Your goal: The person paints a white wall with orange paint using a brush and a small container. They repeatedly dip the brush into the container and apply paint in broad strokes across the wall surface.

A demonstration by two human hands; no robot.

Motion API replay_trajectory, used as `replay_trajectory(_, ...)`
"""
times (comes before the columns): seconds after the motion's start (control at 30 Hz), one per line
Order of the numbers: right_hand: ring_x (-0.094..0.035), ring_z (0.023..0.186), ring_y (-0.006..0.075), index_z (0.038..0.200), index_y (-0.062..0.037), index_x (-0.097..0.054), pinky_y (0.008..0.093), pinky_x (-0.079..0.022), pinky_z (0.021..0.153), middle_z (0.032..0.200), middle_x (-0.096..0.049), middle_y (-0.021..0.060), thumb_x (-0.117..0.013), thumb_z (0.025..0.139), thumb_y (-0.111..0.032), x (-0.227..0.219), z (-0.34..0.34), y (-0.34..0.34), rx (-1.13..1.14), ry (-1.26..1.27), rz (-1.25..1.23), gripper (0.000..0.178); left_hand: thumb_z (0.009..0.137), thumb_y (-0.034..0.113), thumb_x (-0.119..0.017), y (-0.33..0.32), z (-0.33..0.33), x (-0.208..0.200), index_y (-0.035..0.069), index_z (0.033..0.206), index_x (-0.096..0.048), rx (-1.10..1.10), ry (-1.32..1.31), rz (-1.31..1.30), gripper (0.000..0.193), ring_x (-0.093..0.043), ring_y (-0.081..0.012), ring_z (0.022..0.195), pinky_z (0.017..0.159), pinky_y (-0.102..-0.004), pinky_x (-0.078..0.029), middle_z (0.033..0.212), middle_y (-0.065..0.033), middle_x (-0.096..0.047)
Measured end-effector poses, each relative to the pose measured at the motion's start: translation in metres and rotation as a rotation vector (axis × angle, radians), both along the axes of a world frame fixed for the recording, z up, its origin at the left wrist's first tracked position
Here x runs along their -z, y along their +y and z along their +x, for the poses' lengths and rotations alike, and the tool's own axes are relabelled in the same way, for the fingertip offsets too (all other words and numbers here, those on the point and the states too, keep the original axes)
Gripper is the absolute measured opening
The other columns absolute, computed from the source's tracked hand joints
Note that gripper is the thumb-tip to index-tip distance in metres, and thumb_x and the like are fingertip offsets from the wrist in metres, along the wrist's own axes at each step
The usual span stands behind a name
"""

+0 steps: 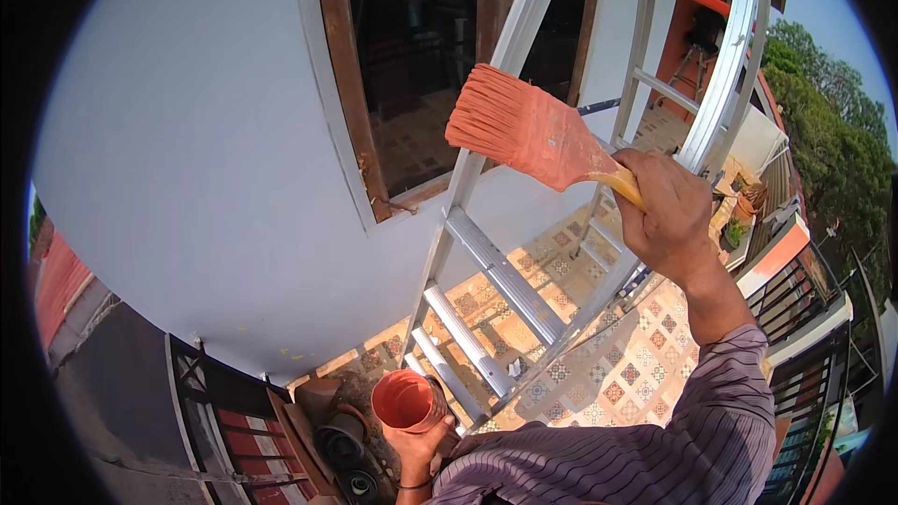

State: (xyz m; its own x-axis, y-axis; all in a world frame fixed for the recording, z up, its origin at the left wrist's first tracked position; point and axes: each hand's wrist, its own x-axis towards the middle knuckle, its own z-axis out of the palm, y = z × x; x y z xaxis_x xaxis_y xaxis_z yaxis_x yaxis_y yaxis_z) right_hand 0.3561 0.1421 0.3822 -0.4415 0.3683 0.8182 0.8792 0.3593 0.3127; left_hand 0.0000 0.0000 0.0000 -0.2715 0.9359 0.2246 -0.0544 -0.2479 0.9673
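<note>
Right hand (666, 215) closed round orange-coated brush (538, 126), raised before metal ladder (505, 276), bristles toward left; left hand (418, 449) gripping orange cup (404, 400), low, near ladder's lower rungs; pale wall (187, 150) at left.

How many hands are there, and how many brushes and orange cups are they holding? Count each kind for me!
Hands: 2, the left hand and the right hand
Brushes: 1, the orange-coated paintbrush in the right hand
Cups: 1, the orange cup in the left hand
Total: 4
</note>
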Motion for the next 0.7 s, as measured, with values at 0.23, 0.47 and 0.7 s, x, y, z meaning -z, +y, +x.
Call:
replay_trajectory(0.23, -0.075, 0.088, 0.0318, 0.129, -0.0047, -0.075, 0.0416, -0.062, 0.086, 0.102, -0.08, 0.0196, -0.075, 0.104, -0.019, -0.232, 0.025, 0.1, 0.449, 0.21, 0.004, 0.029, 0.065, 0.007, -0.102, 0.045, -0.019, -0.023, -0.003, 0.139, -0.062, -0.045, -0.097, 0.046, 0.085, -0.072, -0.0246, 0.114, 0.103, -0.0403, -0.059, 0.125, -0.0118, -0.073)
replay_trajectory(0.47, -0.071, 0.097, 0.043, 0.132, -0.0016, -0.061, 0.0544, -0.053, 0.085, 0.107, -0.072, 0.024, -0.056, 0.115, -0.032, -0.256, 0.071, 0.174, 0.567, -0.098, -0.08, 0.035, 0.067, 0.015, -0.105, 0.112, -0.054, -0.027, -0.002, 0.143, -0.056, 0.003, -0.062, 0.084, 0.093, -0.071, -0.0248, 0.118, 0.104, -0.0402, -0.058, 0.132, -0.0128, -0.07)
replay_trajectory(0.7, -0.073, 0.106, 0.0298, 0.145, -0.0038, -0.059, 0.0477, -0.053, 0.095, 0.111, -0.073, 0.0192, -0.054, 0.116, -0.036, -0.256, 0.098, 0.18, 0.646, 0.105, -0.164, 0.044, 0.069, 0.015, -0.105, 0.193, -0.079, -0.022, -0.003, 0.152, -0.046, 0.065, 0.015, 0.091, 0.103, -0.068, -0.028, 0.128, 0.11, -0.0425, -0.057, 0.141, -0.0167, -0.066)
